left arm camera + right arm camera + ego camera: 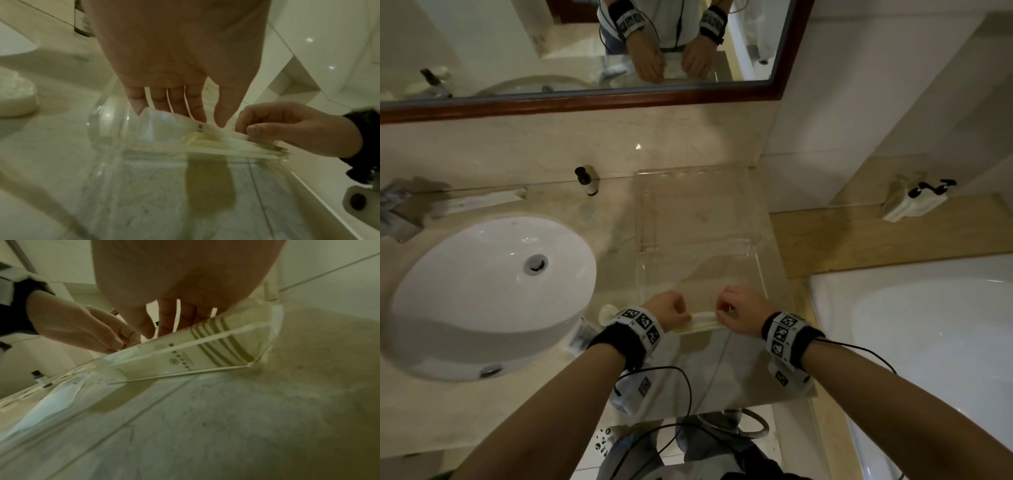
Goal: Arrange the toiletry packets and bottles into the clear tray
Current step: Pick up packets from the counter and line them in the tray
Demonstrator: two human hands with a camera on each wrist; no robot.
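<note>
A clear tray (761, 270) sits on the marble counter right of the sink. Both hands hold a small stack of cream packets (703, 320) over the tray's near edge. My left hand (683, 310) pinches the stack's left end and my right hand (722, 310) pinches its right end. In the left wrist view the left hand (211, 122) has its fingertips down on the packets (205, 139), just inside the tray wall (98, 126). The right wrist view shows the right hand (156, 334) on a gold-striped packet (207, 352). A small dark-capped bottle (587, 180) stands at the back wall.
A white sink (493, 291) fills the left. Long packets (479, 202) lie behind it along the wall. A small white round item (607, 313) lies by my left wrist. A bathtub (928, 325) lies to the right, with a mirror (585, 51) above the counter.
</note>
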